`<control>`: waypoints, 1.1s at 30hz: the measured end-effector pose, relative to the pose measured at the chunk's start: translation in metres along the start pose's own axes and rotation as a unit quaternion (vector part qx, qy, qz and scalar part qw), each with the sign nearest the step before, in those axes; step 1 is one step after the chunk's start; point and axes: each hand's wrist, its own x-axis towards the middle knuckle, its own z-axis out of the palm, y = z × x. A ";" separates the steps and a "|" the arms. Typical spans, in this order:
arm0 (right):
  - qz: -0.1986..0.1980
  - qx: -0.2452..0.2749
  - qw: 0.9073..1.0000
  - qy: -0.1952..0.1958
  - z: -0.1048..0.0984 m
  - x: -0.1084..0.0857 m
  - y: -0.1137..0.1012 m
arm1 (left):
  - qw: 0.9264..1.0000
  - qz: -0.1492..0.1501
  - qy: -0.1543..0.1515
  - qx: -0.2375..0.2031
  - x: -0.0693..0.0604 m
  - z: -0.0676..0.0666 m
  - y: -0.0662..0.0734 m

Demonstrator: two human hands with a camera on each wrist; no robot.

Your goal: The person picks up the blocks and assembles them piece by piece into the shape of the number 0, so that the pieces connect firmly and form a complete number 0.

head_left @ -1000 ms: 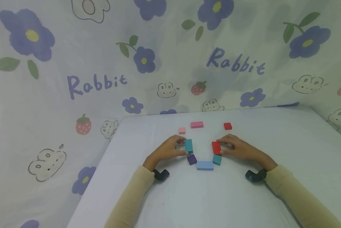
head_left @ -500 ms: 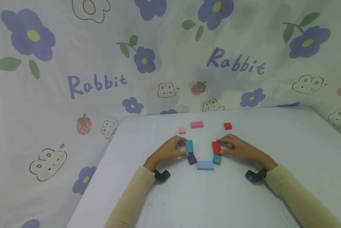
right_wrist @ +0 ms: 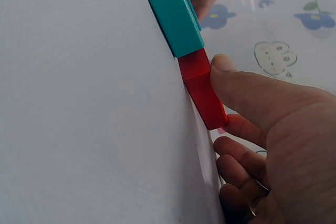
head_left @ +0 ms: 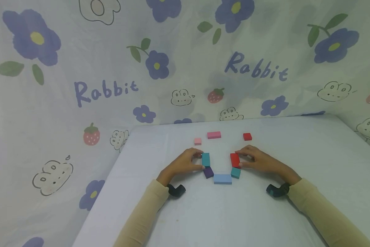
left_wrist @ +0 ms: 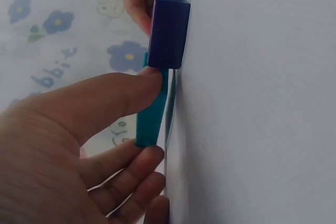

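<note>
My left hand (head_left: 185, 162) pinches a teal rectangular block (head_left: 206, 160) by its two ends, thumb near and fingers far. The near end of that block meets a dark purple block (head_left: 208, 172); in the left wrist view the purple block (left_wrist: 169, 32) partly covers it. Opposite, my right hand (head_left: 260, 161) holds a red rectangular block (head_left: 235, 160) between thumb and index finger. A small teal block (head_left: 235, 173) sits right at its near end, as the right wrist view also shows. Between the two small blocks lies a light blue rectangular block (head_left: 222, 179).
Farther back on the white table (head_left: 228, 219) lie a pink rectangular block (head_left: 214, 135), a small light pink block (head_left: 198, 141) and a small red block (head_left: 247, 137). A patterned cloth (head_left: 185, 61) hangs behind the table.
My left hand has drawn the teal rectangular block slightly nearer and to the right, closing the gap to the purple block. The right hand and the red block stay practically still.
</note>
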 end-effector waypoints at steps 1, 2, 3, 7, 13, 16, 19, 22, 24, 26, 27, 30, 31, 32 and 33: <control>0.001 0.000 1.000 0.000 0.000 0.000 0.000 | 1.000 -0.002 0.000 0.001 0.000 0.000 0.000; 0.001 0.000 1.000 0.000 0.000 0.000 0.000 | 1.000 -0.004 -0.001 0.003 -0.001 0.000 0.000; 0.001 0.001 1.000 0.000 0.000 0.000 0.000 | 1.000 -0.007 0.000 0.004 -0.001 0.000 0.001; 0.003 0.000 1.000 0.001 0.001 0.001 0.001 | 1.000 -0.012 -0.002 0.012 -0.002 0.001 0.001; 0.003 -0.002 1.000 0.003 0.002 0.001 0.002 | 1.000 -0.012 -0.005 0.015 -0.002 0.002 0.001; 0.005 -0.003 1.000 0.003 0.002 0.001 0.002 | 1.000 -0.009 -0.005 0.019 -0.002 0.002 0.000; 0.006 -0.003 1.000 0.004 0.001 0.001 0.002 | 1.000 -0.008 -0.007 0.023 -0.002 0.002 0.000; 0.007 -0.002 1.000 0.004 0.002 0.001 0.002 | 1.000 -0.009 -0.010 0.025 -0.002 0.002 -0.001; 0.007 -0.003 1.000 0.003 0.002 0.001 0.003 | 0.999 -0.008 -0.013 0.029 -0.002 0.002 -0.001; 0.007 -0.004 1.000 0.003 0.002 0.001 0.002 | 0.999 -0.007 -0.016 0.031 -0.002 0.001 -0.001; 0.007 -0.005 1.000 0.004 0.001 0.000 0.002 | 0.999 -0.006 -0.018 0.032 -0.002 0.001 -0.001; 0.006 -0.008 1.000 0.005 0.001 0.000 0.001 | 0.999 -0.004 -0.023 0.034 -0.003 -0.001 0.000; 0.005 -0.008 1.000 0.005 0.001 0.000 0.000 | 0.999 -0.005 -0.025 0.031 -0.003 -0.001 0.001; 0.004 -0.008 1.000 0.004 0.001 0.000 0.000 | 0.999 -0.004 -0.026 0.030 -0.003 -0.002 0.001; 0.003 -0.008 1.000 0.004 0.001 0.000 -0.001 | 0.999 -0.003 -0.027 0.028 -0.004 -0.002 0.001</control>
